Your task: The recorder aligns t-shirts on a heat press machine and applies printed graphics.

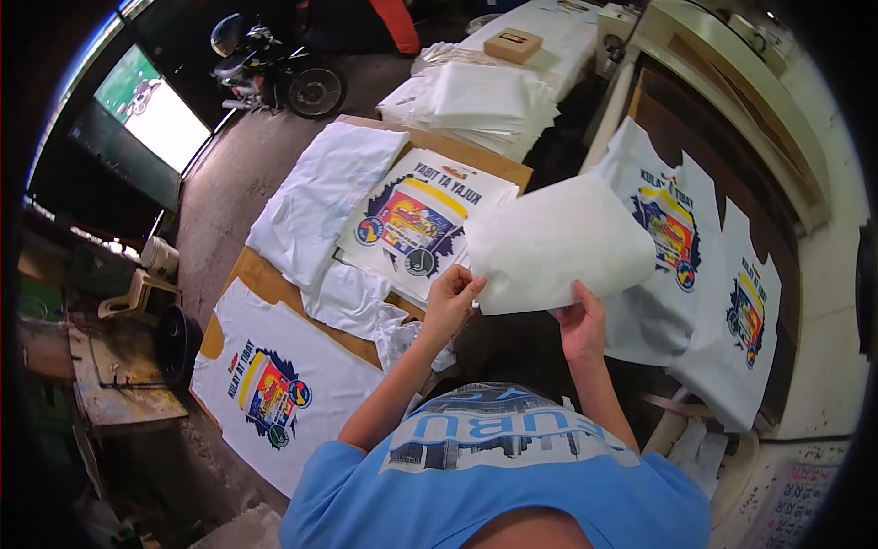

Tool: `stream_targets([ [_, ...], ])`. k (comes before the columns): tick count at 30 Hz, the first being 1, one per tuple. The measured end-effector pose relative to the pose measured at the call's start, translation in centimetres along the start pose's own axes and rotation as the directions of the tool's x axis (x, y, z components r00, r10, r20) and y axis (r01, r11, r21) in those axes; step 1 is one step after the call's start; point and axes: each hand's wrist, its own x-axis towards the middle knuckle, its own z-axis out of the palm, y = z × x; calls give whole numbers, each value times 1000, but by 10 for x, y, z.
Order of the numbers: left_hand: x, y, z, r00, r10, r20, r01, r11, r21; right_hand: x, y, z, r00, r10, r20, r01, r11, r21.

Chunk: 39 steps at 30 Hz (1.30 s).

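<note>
A blank-sided white sheet of paper [558, 242] is held up in front of me, slightly curved. My left hand [455, 297] pinches its lower left corner between thumb and fingers. Along the lower edge, farther right, my right hand [582, 325] grips it with the thumb on top. Just beyond my left hand lies a pile of printed transfer sheets [389, 194] with a mirrored colour design. To the right, a white printed shirt [625, 316] is spread on the dark bed of a press, partly covered by the sheet. A second printed shirt [752, 306] lies beside it.
Another printed shirt [274, 320] lies flat at lower left. Plain white shirts [320, 197] are heaped on the brown board [242, 270]. Farther back are a stack of white sheets [485, 96] and a small box [512, 46]. A motorcycle [274, 73] stands on the floor, far left.
</note>
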Motion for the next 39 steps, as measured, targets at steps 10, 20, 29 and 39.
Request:
stream_targets([
  [10, 10, -43, -105, 890, 53, -452, -4, 994, 108, 162, 12, 118, 956, 178, 234, -133, 971, -199],
  [20, -29, -145, -189, 219, -112, -969, 878, 455, 146, 426, -49, 253, 800, -343, 491, 399, 917, -9],
  [29, -16, -166, -188, 105, -541, -834, 981, 192, -1, 569, 89, 180, 959, -255, -123, 246, 966, -84],
  [39, -21, -177, -198, 76, -533, -843, 986, 167, -16, 591, 195, 137, 882, -30, -471, -59, 983, -174],
])
